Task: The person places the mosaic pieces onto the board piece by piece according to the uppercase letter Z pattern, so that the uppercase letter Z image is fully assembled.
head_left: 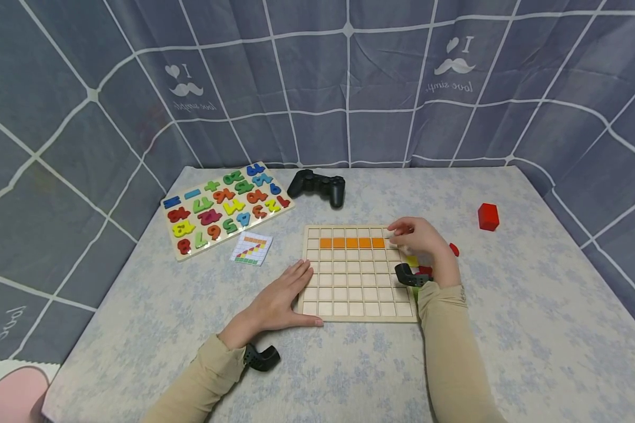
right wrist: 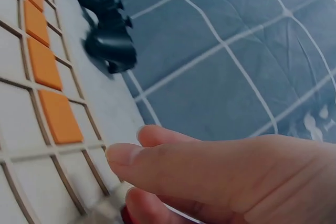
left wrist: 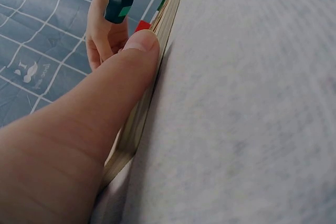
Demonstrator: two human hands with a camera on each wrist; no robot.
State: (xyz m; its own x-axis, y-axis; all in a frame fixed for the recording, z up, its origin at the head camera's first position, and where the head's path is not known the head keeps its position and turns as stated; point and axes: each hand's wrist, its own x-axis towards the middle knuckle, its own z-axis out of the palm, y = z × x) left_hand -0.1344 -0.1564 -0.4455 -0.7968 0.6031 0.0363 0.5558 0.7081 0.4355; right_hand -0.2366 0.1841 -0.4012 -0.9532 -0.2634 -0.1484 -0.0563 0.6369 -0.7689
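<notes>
A wooden grid board [head_left: 347, 294] lies flat, with a row of several orange square tiles [head_left: 351, 242] in its second row from the back. My left hand [head_left: 277, 299] rests with spread fingers at the board's left edge, its thumb [left wrist: 142, 43] along the front edge. Above the board's back right corner is my right hand [head_left: 420, 238], fingers loosely bent. In the right wrist view the thumb and fingers [right wrist: 157, 163] are near the last orange tile [right wrist: 60, 116], and no tile shows between them. Yellow [head_left: 412, 261], red [head_left: 425, 271] and green pieces lie partly hidden beneath the right wrist.
A pattern card [head_left: 251, 248] lies left of the board. Farther back are a colourful number puzzle [head_left: 210, 217] and a black game controller [head_left: 317, 185]. To the right sit a red block [head_left: 488, 217] and a small red piece [head_left: 454, 249]. A tiled-pattern curtain [head_left: 317, 76] hangs behind the table.
</notes>
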